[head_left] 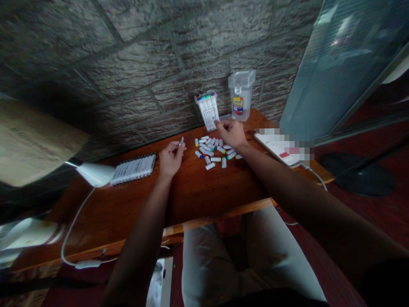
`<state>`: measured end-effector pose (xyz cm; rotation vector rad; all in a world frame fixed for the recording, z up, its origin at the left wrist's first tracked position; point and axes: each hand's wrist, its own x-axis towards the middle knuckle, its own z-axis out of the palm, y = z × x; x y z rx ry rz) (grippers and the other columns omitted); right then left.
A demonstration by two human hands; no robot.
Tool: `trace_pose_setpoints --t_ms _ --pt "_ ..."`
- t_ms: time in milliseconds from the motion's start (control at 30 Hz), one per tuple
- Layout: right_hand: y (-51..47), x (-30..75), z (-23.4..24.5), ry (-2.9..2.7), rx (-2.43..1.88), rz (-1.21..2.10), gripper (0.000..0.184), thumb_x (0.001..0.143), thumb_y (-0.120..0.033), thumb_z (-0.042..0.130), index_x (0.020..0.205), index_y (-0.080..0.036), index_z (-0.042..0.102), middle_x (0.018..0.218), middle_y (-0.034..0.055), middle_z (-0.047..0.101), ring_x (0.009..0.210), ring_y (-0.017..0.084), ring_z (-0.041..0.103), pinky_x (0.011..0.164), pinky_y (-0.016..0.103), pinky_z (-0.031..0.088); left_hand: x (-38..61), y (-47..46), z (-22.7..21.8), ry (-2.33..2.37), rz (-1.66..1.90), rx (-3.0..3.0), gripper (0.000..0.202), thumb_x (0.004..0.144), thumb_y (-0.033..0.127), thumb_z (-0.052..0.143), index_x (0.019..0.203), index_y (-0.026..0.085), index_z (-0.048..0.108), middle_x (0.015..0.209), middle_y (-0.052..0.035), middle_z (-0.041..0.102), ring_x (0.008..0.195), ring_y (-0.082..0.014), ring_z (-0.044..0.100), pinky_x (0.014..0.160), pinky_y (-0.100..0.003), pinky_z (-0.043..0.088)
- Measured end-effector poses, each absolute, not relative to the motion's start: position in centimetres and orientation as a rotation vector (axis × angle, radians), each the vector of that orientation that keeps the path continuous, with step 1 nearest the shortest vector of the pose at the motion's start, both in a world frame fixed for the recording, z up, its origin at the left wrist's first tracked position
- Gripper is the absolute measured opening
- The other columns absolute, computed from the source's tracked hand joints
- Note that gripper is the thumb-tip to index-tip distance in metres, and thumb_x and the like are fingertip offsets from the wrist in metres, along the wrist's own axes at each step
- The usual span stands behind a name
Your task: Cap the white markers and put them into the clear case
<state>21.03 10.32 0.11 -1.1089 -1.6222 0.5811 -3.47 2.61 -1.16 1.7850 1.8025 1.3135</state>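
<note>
The left hand point(171, 158) pinches a small pale thing point(181, 141). The right hand point(233, 133) curls beside the little white tubes point(216, 159) (I can't tell if it holds one). Farther off, a box point(210, 119) holds bright-topped pens point(208, 97); right of that stands a clear plastic box point(245, 91), near bumpy stone point(207, 47).

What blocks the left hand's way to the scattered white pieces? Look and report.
Nothing visible: only bare wooden table shows between the left hand, which pinches a small pale piece, and the scattered white pieces. The right hand is outside that gap.
</note>
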Motion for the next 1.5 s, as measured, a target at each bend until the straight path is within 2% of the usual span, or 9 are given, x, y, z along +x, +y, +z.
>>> trace_pose_setpoints --t_ms 133,300,400,533,733,933,1167,1300,1500 --pt "8.7 19.7 0.8 -1.636 -0.902 1.076 0.032 0.092 -0.045 0.069 0.077 -0.017 0.064 0.064 -0.004 0.056 0.058 0.009 0.047 0.058 0.023 0.038 -1.9 2.7 -0.9 1.333 1.492 1.474 0.039 0.087 0.057 0.07 0.099 0.02 0.064 0.095 -0.0063 0.079 0.061 -0.0136 0.068 0.054 -0.024 0.051" --pt "5.2 16.6 0.8 -1.743 -0.586 1.553 0.039 0.076 -0.045 0.086 0.099 -0.019 0.067 0.065 -0.0069 0.06 0.052 0.007 0.048 0.046 0.019 0.036 -0.7 2.4 -0.7 1.202 1.505 1.339 0.034 0.09 0.056 0.067 0.091 0.023 0.06 0.092 -0.0033 0.077 0.073 -0.0146 0.072 0.061 -0.025 0.056" --pt "4.8 15.9 0.1 -1.707 -0.504 1.572 0.04 0.073 -0.039 0.089 0.098 -0.02 0.065 0.069 -0.0074 0.064 0.052 0.006 0.051 0.044 0.017 0.04 -0.7 2.1 -0.5 1.139 1.502 1.3 0.03 0.09 0.052 0.068 0.091 0.024 0.058 0.098 -0.0027 0.077 0.079 -0.014 0.072 0.064 -0.024 0.057" --pt "6.0 16.5 -0.7 -1.683 -0.607 1.566 0.03 0.08 -0.032 0.082 0.099 -0.019 0.063 0.074 -0.0046 0.068 0.051 0.007 0.056 0.043 0.018 0.044 -0.6 1.9 -0.3 1.128 1.405 1.29 0.031 0.087 0.052 0.073 0.096 0.024 0.062 0.102 -0.003 0.076 0.074 -0.0118 0.069 0.058 -0.021 0.054" --pt "6.6 17.1 -0.4 -1.693 -0.654 1.532 0.02 0.081 -0.026 0.08 0.09 -0.016 0.065 0.073 -0.0045 0.063 0.053 0.006 0.054 0.044 0.017 0.045 -0.3 1.9 -0.6 1.173 1.324 1.346 0.044 0.077 0.053 0.08 0.105 0.021 0.07 0.101 -0.0062 0.076 0.083 -0.0156 0.072 0.066 -0.024 0.058" --pt "5.9 17.1 0.2 -1.761 -0.645 1.565 0.019 0.085 -0.029 0.079 0.094 -0.017 0.067 0.067 -0.007 0.064 0.044 0.005 0.049 0.04 0.018 0.04 -0.8 2.1 -0.6 1.238 1.376 1.418 0.041 0.075 0.057 0.081 0.085 0.02 0.066 0.078 0.0004 0.068 0.067 -0.0114 0.064 0.06 -0.021 0.053" --pt "6.3 17.1 -0.1 -1.781 -0.591 1.556 0.019 0.087 -0.029 0.077 0.098 -0.016 0.068 0.068 -0.0052 0.069 0.046 0.006 0.052 0.042 0.017 0.043 -0.6 1.8 -0.7 1.376 1.296 1.621 0.051 0.088 0.064 0.067 0.064 0.02 0.059 0.054 0.0015 0.056 0.049 -0.0102 0.052 0.049 -0.022 0.041" --pt "6.2 17.3 0.0 -1.813 -0.535 1.553 0.021 0.091 -0.034 0.073 0.102 -0.016 0.07 0.07 -0.0035 0.071 0.048 0.006 0.054 0.042 0.017 0.043 -0.6 2.0 -1.2 1.355 1.298 1.627 0.06 0.09 0.07 0.06 0.057 0.021 0.055 0.049 0.0004 0.056 0.045 -0.0109 0.05 0.044 -0.023 0.038" --pt "6.1 17.5 0.1 -1.918 -0.537 1.391 0.022 0.097 -0.032 0.063 0.112 -0.017 0.07 0.069 -0.0039 0.07 0.045 0.006 0.053 0.044 0.019 0.041 -1.1 2.8 -1.7 1.277 1.381 1.412 0.054 0.093 0.066 0.057 0.063 0.022 0.057 0.055 -0.0007 0.06 0.046 -0.0127 0.054 0.041 -0.023 0.039"
